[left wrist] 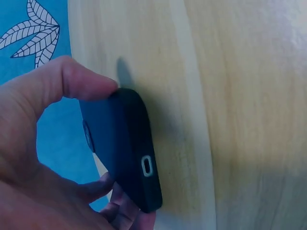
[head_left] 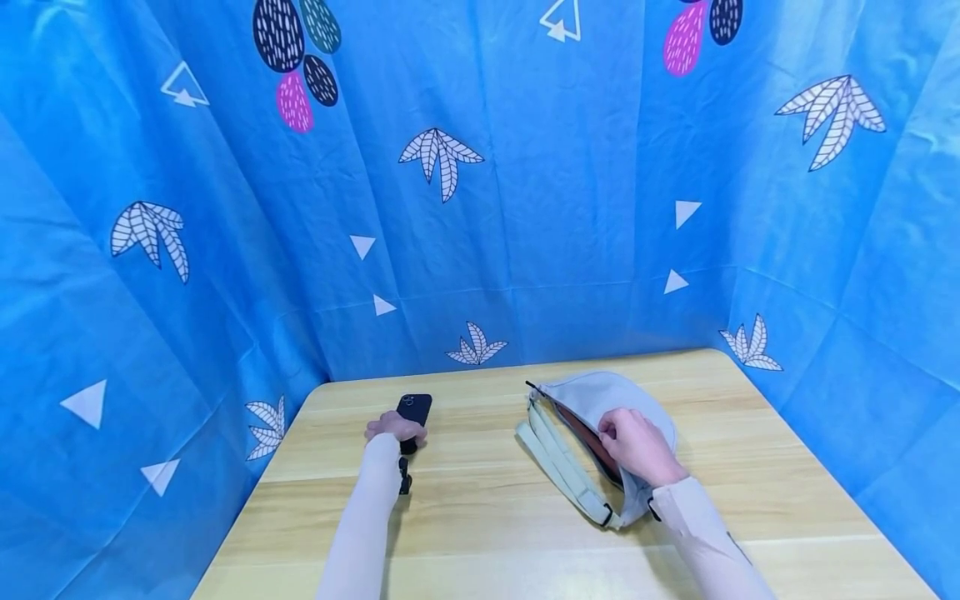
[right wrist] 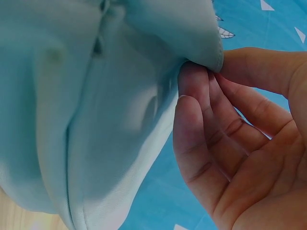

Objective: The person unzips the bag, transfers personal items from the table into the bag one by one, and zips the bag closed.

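On the left of the table, my left hand [head_left: 397,427] grips a black phone [head_left: 417,406] by its long edges. The left wrist view shows the thumb on one edge and fingers on the other. The phone's camera end points away from me, and its charging port [left wrist: 147,166] faces the wrist camera. To the right lies a pale grey-blue waist bag [head_left: 611,392], its zipper opening apart and a brown lining [head_left: 587,435] showing inside. My right hand [head_left: 639,446] pinches the fabric at the opening's edge between thumb and fingers, as the right wrist view shows.
The bag's pale green strap [head_left: 555,462] with a black buckle lies folded along its left side. Everything rests on a light wooden table [head_left: 480,517]. A blue patterned curtain [head_left: 525,208] hangs behind the table and along both sides.
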Motion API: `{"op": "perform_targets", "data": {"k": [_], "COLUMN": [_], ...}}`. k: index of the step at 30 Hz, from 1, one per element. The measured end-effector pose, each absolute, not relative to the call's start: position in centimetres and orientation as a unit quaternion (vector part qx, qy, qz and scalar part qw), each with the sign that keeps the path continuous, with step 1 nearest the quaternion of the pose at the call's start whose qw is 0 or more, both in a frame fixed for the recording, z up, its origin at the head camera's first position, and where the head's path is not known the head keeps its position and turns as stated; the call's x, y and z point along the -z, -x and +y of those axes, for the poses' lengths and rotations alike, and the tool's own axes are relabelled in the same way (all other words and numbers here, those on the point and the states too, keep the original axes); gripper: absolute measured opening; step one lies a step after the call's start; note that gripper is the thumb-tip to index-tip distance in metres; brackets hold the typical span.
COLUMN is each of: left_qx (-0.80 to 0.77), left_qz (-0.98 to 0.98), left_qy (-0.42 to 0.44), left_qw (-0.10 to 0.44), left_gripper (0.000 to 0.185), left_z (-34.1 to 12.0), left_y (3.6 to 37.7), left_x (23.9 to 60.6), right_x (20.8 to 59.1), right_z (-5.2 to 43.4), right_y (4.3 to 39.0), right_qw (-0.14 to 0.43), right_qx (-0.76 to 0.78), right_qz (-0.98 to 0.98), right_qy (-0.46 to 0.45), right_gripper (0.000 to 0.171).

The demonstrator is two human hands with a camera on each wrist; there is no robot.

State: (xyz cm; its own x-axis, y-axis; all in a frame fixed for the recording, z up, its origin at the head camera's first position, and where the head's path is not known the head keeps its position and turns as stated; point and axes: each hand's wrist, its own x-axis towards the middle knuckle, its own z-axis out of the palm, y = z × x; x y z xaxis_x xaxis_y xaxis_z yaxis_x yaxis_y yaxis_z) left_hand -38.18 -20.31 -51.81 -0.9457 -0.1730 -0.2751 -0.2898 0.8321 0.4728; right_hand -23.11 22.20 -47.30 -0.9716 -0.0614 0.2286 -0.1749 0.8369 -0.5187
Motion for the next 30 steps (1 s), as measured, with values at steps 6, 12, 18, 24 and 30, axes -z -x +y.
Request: {"op": "perform_targets", "data": {"k": [6,12,18,24,30], "left_qx": [-0.262,-0.292,-0.309,-0.299,-0.285], "left_qz": [0.950,0.943,0.939,0.942,0.947], "left_qy": [0.127,0.137,0.129,0.126,0.125], "left_qw": [0.111,0.086,0.082,0.088,0.087], "left_gripper": [0.075,0.082,0.080,0.077,0.073], "left_z": [-19.7,-20.1,-20.6,-20.4,-20.2], "left_y": [38.5,38.4,38.4,38.3,38.7], "left_x": [52.0,52.8,52.8,52.3,52.2], "right_x": [47.3,47.4,47.4,47.4,47.4], "right_z": [22.2,22.2,22.2,22.1,22.2], "right_y": [23.2,23.2,23.1,23.1,23.2], "right_qw": [0.107,0.108,0.104,0.105,0.106], "right_qx": [-0.277,-0.278,-0.279,-0.276,-0.278], "right_qz": [-0.953,-0.952,-0.952,-0.953,-0.952], "right_qy": [-0.064,-0.068,-0.068,-0.066,-0.067], "right_gripper": [0.009,0.009,0.009,0.009,0.010]}}
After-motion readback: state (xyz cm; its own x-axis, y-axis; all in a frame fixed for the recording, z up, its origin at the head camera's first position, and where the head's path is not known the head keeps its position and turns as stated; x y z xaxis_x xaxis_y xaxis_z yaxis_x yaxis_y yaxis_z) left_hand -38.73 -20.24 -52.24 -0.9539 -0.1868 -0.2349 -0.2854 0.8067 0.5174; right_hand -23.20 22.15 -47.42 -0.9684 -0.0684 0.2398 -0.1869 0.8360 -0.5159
